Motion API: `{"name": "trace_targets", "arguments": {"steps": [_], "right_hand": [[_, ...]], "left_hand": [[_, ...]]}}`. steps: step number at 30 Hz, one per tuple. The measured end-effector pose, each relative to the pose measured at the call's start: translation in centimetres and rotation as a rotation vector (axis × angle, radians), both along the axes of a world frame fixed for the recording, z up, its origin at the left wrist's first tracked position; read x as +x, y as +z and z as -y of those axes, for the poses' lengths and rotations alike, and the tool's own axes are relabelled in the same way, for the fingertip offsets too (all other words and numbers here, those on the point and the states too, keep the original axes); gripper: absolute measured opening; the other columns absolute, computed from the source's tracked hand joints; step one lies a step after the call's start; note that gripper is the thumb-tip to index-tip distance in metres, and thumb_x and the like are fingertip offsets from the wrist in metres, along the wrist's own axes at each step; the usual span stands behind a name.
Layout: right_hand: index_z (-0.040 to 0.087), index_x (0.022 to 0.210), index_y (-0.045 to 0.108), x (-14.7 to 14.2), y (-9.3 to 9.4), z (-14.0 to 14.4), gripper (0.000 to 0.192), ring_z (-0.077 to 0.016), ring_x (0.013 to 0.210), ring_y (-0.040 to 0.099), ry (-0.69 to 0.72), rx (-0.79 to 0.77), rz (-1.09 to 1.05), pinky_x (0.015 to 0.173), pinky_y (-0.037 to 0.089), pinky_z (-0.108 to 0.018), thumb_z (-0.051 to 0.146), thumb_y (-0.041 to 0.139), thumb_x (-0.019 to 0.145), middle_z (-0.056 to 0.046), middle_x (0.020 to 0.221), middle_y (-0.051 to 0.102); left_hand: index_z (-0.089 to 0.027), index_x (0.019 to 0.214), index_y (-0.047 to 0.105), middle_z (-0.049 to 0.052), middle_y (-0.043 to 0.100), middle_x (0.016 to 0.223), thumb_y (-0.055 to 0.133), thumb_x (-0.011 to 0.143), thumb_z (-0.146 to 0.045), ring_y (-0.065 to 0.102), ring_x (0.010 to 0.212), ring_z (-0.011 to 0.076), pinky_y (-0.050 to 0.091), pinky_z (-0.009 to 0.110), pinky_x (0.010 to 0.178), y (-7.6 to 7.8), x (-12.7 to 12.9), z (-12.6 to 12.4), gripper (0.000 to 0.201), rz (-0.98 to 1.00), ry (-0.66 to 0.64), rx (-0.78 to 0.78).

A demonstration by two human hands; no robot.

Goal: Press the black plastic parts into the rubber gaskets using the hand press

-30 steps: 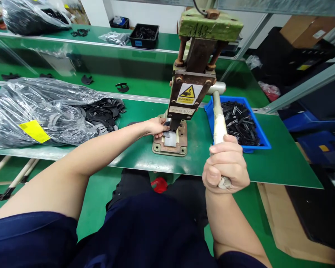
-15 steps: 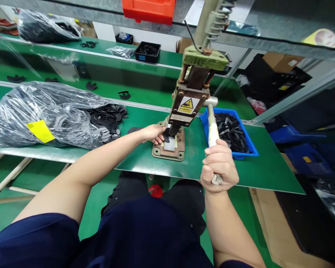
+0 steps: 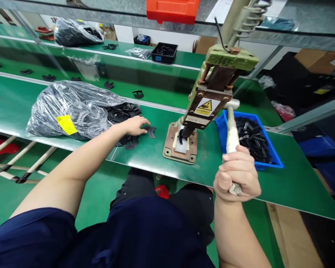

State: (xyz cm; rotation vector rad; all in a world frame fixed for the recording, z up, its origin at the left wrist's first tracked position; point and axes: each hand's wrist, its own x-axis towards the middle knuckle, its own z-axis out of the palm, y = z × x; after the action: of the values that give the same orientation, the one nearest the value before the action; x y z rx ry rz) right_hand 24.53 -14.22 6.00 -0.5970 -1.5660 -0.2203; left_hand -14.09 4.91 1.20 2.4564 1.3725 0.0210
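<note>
Workbench (image 3: 156,156) green, shelved; left hand (image 3: 134,125) spread on parts (image 3: 128,141), right hand (image 3: 237,175) clamped round lever (image 3: 231,130).

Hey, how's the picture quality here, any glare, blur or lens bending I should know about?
Head view: sharp overall, evenly lit from above; white glare streaks on the clear plastic bag; wide-lens bending bows the table edge and shelf rails; the left hand and right hand show no motion blur.

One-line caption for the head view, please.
Right hand grips the press lever; left hand rests on loose black parts beside the plastic bag.
</note>
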Motion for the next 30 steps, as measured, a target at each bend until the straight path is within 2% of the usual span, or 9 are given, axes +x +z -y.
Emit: {"name": "trace_targets", "arguments": {"steps": [4, 7, 11, 14, 17, 20, 23, 27, 30], "right_hand": [[0.022, 0.068, 0.056, 0.1, 0.0, 0.1, 0.023, -0.0156, 0.082, 0.073, 0.001, -0.003, 0.005, 0.105, 0.058, -0.055, 0.027, 0.07, 0.085, 0.005, 0.069, 0.065], [0.022, 0.068, 0.056, 0.1, 0.1, 0.1, 0.021, -0.0155, 0.082, 0.072, -0.003, 0.002, 0.008, 0.105, 0.058, -0.055, 0.025, 0.069, 0.085, 0.005, 0.069, 0.064], [0.022, 0.07, 0.056, 0.0, 0.2, 0.2, 0.02, -0.0153, 0.082, 0.072, -0.009, -0.005, 0.02, 0.106, 0.058, -0.055, 0.025, 0.069, 0.085, 0.005, 0.069, 0.065], [0.022, 0.069, 0.056, -0.1, 0.1, 0.2, 0.021, -0.0151, 0.083, 0.072, -0.015, -0.017, 0.02, 0.105, 0.058, -0.056, 0.026, 0.068, 0.087, 0.006, 0.069, 0.065], [0.023, 0.068, 0.055, -0.1, 0.1, 0.2, 0.024, -0.0151, 0.083, 0.072, -0.018, 0.003, 0.019, 0.103, 0.058, -0.056, 0.029, 0.067, 0.088, 0.006, 0.068, 0.064], [0.023, 0.069, 0.056, -0.2, 0.2, 0.4, 0.024, -0.0154, 0.082, 0.072, -0.029, -0.01, 0.007, 0.103, 0.059, -0.056, 0.03, 0.067, 0.089, 0.006, 0.069, 0.064], [0.023, 0.07, 0.056, -0.2, 0.3, 0.5, 0.022, -0.0156, 0.082, 0.072, -0.031, -0.035, 0.009, 0.105, 0.058, -0.057, 0.028, 0.068, 0.087, 0.006, 0.069, 0.064], [0.023, 0.07, 0.055, -0.2, 0.2, 0.3, 0.022, -0.0157, 0.082, 0.071, -0.03, -0.022, 0.01, 0.105, 0.057, -0.057, 0.028, 0.067, 0.088, 0.006, 0.069, 0.063], [0.023, 0.069, 0.053, -0.2, 0.1, -0.2, 0.023, -0.0156, 0.08, 0.071, -0.032, 0.021, 0.016, 0.103, 0.058, -0.056, 0.03, 0.067, 0.087, 0.006, 0.068, 0.062]], "left_hand": [[-0.026, 0.158, 0.059, 0.012, 0.051, 0.166, 0.067, 0.088, -0.024, 0.051, 0.146, 0.0345, 0.04, 0.048, 0.122, -1.7, 1.6, 0.2, 0.07, -0.153, -0.186, 0.1], [-0.03, 0.149, 0.066, 0.012, 0.046, 0.17, 0.065, 0.089, -0.02, 0.047, 0.148, 0.0374, 0.041, 0.051, 0.118, -1.6, 3.1, -0.7, 0.061, -0.276, -0.255, 0.131], [-0.024, 0.119, 0.079, 0.014, 0.057, 0.159, 0.073, 0.085, -0.024, 0.047, 0.146, 0.0371, 0.041, 0.047, 0.114, -0.4, 4.5, -2.3, 0.034, -0.303, -0.367, 0.172], [-0.021, 0.093, 0.075, 0.013, 0.073, 0.124, 0.079, 0.079, -0.027, 0.059, 0.129, 0.0333, 0.045, 0.039, 0.103, 0.3, 5.3, -2.5, 0.016, -0.186, -0.399, 0.126], [-0.022, 0.081, 0.064, 0.007, 0.072, 0.088, 0.074, 0.082, -0.028, 0.067, 0.092, 0.0255, 0.046, 0.032, 0.081, 0.3, 6.0, -1.4, 0.012, -0.015, -0.267, 0.046], [-0.024, 0.074, 0.05, 0.0, 0.063, 0.07, 0.07, 0.088, -0.033, 0.06, 0.068, 0.0192, 0.04, 0.03, 0.066, -0.2, 6.6, 0.4, 0.026, 0.234, -0.04, -0.076], [-0.024, 0.072, 0.043, -0.004, 0.058, 0.064, 0.078, 0.083, -0.038, 0.053, 0.059, 0.0139, 0.036, 0.026, 0.059, -1.1, 7.3, 2.0, 0.039, 0.544, 0.111, -0.227], [-0.021, 0.077, 0.054, -0.004, 0.06, 0.065, 0.089, 0.077, -0.042, 0.055, 0.057, 0.0114, 0.041, 0.024, 0.057, -2.3, 9.1, 3.2, 0.041, 0.864, 0.258, -0.485], [-0.02, 0.082, 0.055, -0.003, 0.063, 0.066, 0.093, 0.077, -0.037, 0.061, 0.058, 0.0109, 0.045, 0.023, 0.058, -2.9, 11.0, 3.8, 0.042, 1.049, 0.407, -0.513]]}}
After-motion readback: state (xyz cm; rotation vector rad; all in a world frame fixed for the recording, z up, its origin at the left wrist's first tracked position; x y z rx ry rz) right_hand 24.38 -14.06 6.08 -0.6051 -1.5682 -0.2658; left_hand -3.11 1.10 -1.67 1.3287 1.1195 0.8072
